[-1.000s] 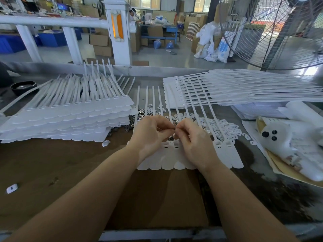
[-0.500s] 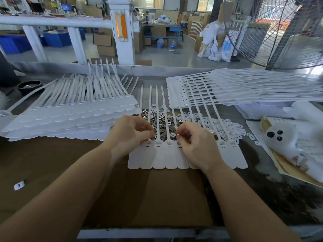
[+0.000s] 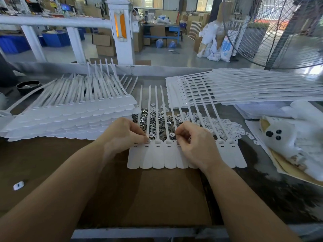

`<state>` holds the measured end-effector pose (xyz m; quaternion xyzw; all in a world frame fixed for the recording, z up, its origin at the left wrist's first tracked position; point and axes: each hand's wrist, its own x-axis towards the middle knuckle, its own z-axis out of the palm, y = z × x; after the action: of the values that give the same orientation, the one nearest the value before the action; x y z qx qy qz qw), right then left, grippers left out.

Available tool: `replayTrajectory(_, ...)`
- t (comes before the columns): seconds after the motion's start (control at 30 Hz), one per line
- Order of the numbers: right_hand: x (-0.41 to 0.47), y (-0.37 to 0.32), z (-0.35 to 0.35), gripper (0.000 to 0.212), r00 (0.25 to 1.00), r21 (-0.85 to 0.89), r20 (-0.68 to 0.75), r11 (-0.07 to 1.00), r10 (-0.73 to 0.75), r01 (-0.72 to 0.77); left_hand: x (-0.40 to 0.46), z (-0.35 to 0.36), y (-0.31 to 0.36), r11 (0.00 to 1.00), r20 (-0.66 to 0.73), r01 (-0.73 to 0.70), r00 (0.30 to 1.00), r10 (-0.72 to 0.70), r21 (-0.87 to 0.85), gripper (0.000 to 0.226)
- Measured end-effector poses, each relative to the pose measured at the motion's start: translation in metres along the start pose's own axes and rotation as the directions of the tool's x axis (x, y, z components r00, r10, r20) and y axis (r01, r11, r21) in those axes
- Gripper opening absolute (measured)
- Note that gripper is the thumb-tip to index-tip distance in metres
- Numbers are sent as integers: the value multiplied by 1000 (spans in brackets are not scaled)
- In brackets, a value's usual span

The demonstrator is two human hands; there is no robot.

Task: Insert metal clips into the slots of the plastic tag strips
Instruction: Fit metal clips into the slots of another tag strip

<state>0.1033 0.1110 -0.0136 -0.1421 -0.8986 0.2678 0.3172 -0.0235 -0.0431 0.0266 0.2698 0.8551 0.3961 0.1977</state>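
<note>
Over tag strip (image 3: 158,157) slots, hands farther apart than before — left hand (image 3: 122,135), right hand (image 3: 194,144) each pinching clip.

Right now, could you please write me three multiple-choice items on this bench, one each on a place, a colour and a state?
1. Where is the pile of metal clips?
A. beyond the tag strip being worked on
B. on the fan
C. on the cardboard by the bench's near edge

2. What colour is that tag strip?
A. blue
B. white
C. black

3. What is the right hand doing?
A. lying flat, fingers straight
B. gripping the fan
C. pinching a small clip

Answers: 1 A, the clips lie under its tails; 2 B, it is plain white; 3 C, curled fingertips pinch a clip.
</note>
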Motion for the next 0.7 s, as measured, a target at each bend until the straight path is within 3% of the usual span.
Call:
replayTrajectory(0.33,0,-1,-1,9,1000,4,2,1000,2,-2,8,-6,6,995,55,85,995,-88,45,10)
replayTrajectory(0.53,0,0,0,8,1000,5,6,1000,12,-12,11,-12,13,978,129,39,989,-67,205,12)
replayTrajectory(0.7,0,-1,-1,8,1000,4,7,1000,17,-17,16,-11,17,975,154,33,986,-68,221,9)
